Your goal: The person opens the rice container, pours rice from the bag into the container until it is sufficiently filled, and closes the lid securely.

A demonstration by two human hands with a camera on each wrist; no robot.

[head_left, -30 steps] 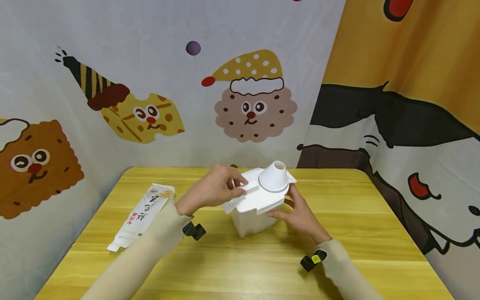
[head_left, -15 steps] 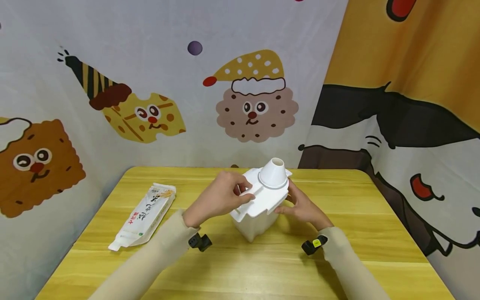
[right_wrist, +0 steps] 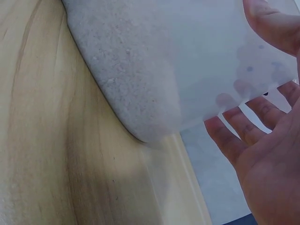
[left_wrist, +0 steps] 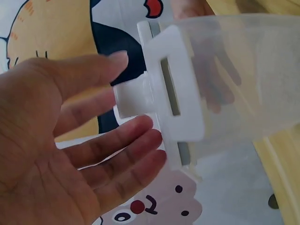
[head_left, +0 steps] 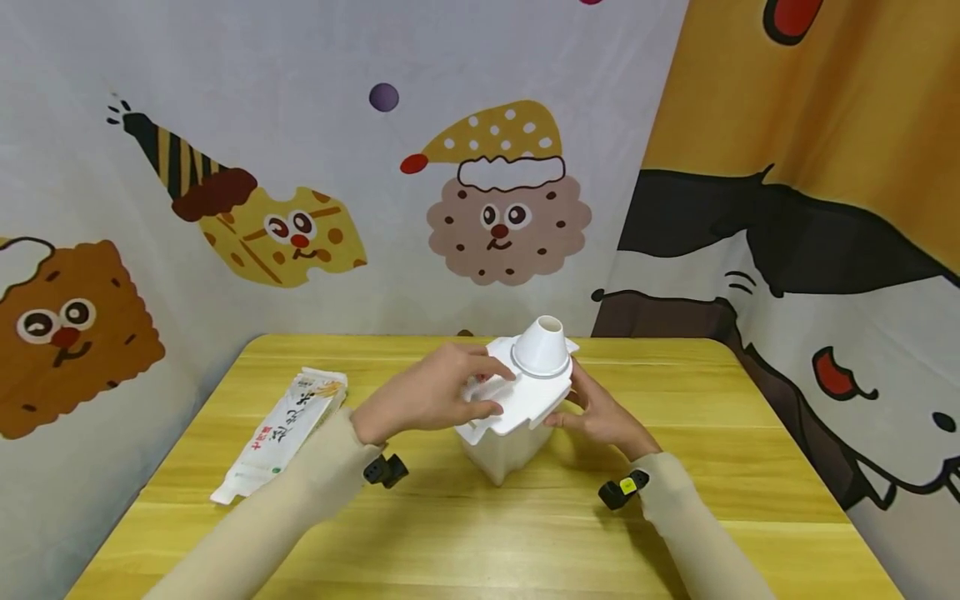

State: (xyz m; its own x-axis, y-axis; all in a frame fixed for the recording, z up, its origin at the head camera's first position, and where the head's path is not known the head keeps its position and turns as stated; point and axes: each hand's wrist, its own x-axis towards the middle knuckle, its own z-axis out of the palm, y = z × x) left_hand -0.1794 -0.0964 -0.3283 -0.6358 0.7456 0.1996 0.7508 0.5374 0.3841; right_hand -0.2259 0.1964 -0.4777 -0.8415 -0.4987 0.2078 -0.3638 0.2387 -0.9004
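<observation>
A translucent storage box [head_left: 504,457] stands on the table, with whitish rice-like grains [right_wrist: 126,70] in its lower part. Its white lid [head_left: 517,407] carries an upturned white cone-shaped cup [head_left: 542,348] and a raised handle tab [left_wrist: 135,97]. My left hand [head_left: 433,390] is over the lid's left part. In the left wrist view its thumb stands apart from the tab and its fingers are extended, their tips close to the lid. My right hand [head_left: 603,417] holds the box's right side between thumb and fingers. The box's far side is hidden.
A white printed packet [head_left: 281,433] lies on the wooden table [head_left: 465,542] left of the box, partly behind the left sleeve. A cartoon-printed cloth [head_left: 300,83] hangs behind and at the sides. Each wrist wears a small black camera [head_left: 386,471].
The box has turned a little, bringing one corner toward me. My left fingers have loosened from the handle tab and spread apart. My right hand stays on the box's side.
</observation>
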